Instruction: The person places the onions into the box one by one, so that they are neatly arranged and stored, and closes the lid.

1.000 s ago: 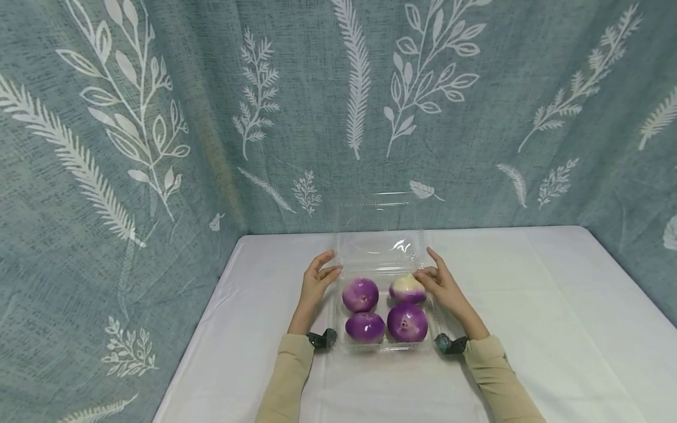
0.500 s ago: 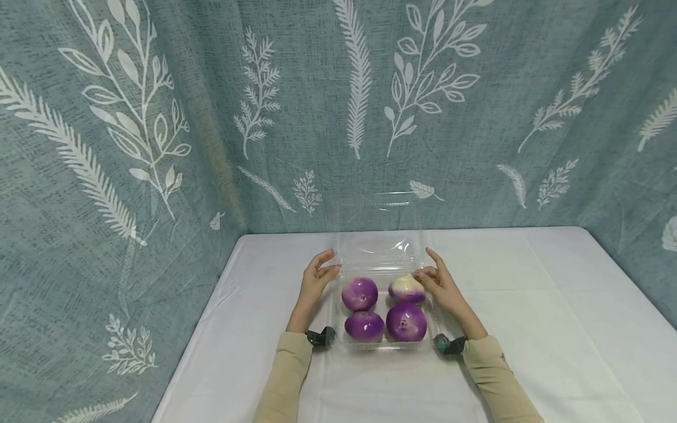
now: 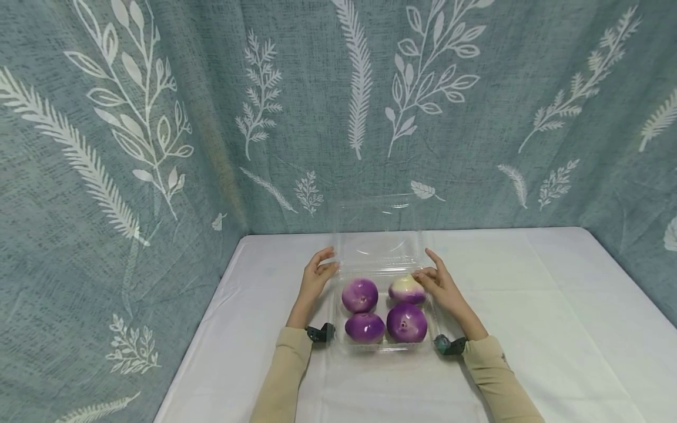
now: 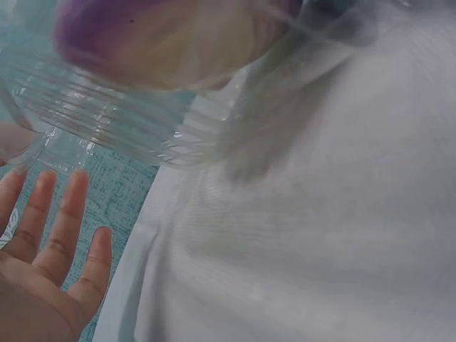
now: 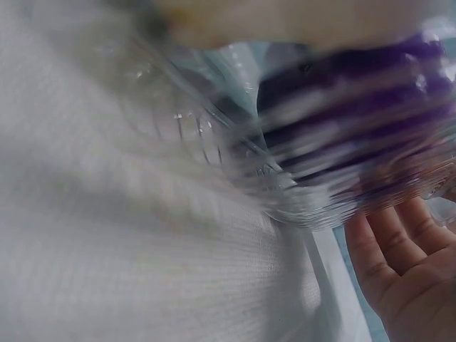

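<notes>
A clear plastic clamshell container (image 3: 388, 348) lies on the table with its lid (image 3: 378, 220) raised at the back. Inside are several glossy purple round vegetables that look like onions, one (image 3: 407, 290) with a pale top. My left hand (image 3: 313, 282) holds the container's left side near the hinge; in the left wrist view that hand (image 4: 50, 278) has its other fingers spread, tips close to the plastic. On the opposite side my right hand (image 3: 443, 286) grips the rim, thumb over it by the pale-topped onion. The right wrist view shows fingers (image 5: 399, 235) against the ribbed wall.
A white cloth (image 3: 529, 329) covers the table. Blue-green curtains (image 3: 476, 117) with white leaf prints hang behind it and along both sides. Small dark wrist cameras (image 3: 321, 333) sit inside each wrist, close to the container.
The lid leans a little differently and its bright glare has faded. Both hands keep their places at the container's sides, and the onions have not moved.
</notes>
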Demonstrator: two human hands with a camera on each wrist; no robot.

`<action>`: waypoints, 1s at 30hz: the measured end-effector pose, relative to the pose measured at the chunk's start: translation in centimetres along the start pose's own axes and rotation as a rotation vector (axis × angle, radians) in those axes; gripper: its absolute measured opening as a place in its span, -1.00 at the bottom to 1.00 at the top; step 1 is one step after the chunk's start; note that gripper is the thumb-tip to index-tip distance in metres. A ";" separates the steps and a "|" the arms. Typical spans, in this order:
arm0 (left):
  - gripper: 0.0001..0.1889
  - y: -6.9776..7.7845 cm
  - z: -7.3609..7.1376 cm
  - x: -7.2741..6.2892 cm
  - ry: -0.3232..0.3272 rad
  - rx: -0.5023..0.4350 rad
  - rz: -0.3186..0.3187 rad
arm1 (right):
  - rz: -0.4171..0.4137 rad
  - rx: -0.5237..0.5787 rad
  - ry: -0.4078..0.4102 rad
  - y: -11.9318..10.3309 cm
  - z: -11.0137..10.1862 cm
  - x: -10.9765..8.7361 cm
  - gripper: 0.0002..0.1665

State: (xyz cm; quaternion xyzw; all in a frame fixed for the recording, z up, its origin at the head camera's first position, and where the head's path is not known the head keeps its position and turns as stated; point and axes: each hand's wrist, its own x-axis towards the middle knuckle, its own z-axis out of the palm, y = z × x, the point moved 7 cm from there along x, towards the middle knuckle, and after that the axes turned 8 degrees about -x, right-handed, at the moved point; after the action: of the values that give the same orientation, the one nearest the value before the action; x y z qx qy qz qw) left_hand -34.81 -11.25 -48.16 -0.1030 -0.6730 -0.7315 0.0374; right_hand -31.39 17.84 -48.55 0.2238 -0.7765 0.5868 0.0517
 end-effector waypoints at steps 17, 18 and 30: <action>-0.51 2.7 0.5 0.1 -0.010 0.023 -0.028 | 0.019 -0.041 0.000 0.0 0.1 -0.1 -0.24; -0.51 2.4 0.4 0.3 -0.008 0.030 -0.019 | 0.021 -0.040 -0.002 0.0 0.1 -0.1 -0.24; -0.53 1.3 -0.2 2.1 0.006 0.086 0.012 | 0.033 -0.034 -0.003 -0.3 0.1 -0.1 -0.23</action>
State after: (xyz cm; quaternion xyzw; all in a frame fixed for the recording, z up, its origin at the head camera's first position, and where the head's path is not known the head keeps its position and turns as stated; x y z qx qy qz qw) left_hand -36.58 -11.35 -46.46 -0.1031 -0.7030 -0.7020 0.0481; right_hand -31.11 17.70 -48.36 0.2113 -0.7900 0.5738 0.0446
